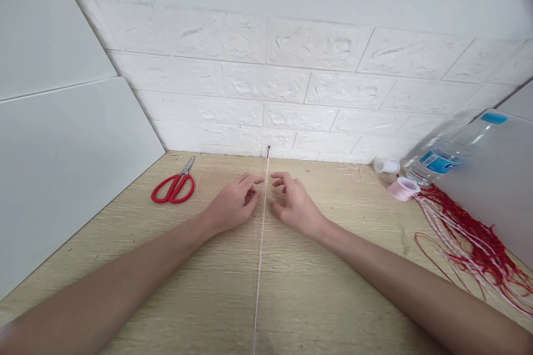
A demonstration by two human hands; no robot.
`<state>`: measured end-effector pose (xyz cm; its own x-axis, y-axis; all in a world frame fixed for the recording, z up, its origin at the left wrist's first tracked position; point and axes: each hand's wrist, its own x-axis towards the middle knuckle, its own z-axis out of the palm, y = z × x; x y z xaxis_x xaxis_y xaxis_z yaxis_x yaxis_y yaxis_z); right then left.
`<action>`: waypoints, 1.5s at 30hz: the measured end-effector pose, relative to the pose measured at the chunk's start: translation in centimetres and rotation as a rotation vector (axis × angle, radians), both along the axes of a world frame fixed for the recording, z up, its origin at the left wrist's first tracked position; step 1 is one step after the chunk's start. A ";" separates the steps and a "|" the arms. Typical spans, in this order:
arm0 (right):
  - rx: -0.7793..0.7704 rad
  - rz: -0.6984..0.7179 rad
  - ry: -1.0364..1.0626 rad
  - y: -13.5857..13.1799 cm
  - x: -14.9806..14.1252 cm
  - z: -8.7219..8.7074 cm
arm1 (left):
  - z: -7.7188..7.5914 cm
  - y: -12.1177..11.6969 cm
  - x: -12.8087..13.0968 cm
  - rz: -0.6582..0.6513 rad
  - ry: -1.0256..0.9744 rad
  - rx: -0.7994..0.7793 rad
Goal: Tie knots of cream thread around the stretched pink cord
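Observation:
A thin pale pink cord (260,255) runs taut from the wall down to the bottom edge of the view. Its far stretch is a thicker knotted section (267,169), tied to a dark loop at the wall. My left hand (237,202) is just left of the cord, index finger stretched to it, thumb apart and other fingers partly curled. My right hand (297,205) is on the other side, thumb and fingers apart. A fine loose thread (199,188) curves out behind my left hand. Whether any thread lies in the fingers is too small to make out.
Red-handled scissors (174,186) lie to the left. On the right are a pink thread spool (403,188), a white spool (386,166), a tilted water bottle (453,150) and a heap of red cords (470,233). A white brick-patterned wall (287,83) bounds the back.

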<state>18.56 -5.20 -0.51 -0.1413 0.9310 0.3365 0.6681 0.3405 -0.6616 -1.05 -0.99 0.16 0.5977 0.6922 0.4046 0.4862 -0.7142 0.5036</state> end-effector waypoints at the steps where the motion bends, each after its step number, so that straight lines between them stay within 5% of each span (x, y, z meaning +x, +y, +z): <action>1: -0.009 0.004 0.002 0.5 -0.1 -0.1 | -0.1 0.1 0.0 0.004 -0.001 0.004; 6: 0.031 -0.100 -0.054 1.9 -0.5 -0.3 | -0.4 0.4 -0.2 0.007 -0.001 0.025; 15: 0.105 0.024 -0.142 1.9 -0.3 -0.9 | 0.0 0.6 -0.2 -0.010 0.040 0.050; 45: 0.059 -0.090 -0.270 1.9 -0.5 -1.0 | -0.4 1.0 0.0 0.123 0.125 0.053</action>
<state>18.03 -3.33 -1.46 -0.1504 0.9240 0.3516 0.8466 0.3041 -0.4369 -1.03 0.03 -0.23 0.5580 0.7427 0.3701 0.6279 -0.6695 0.3968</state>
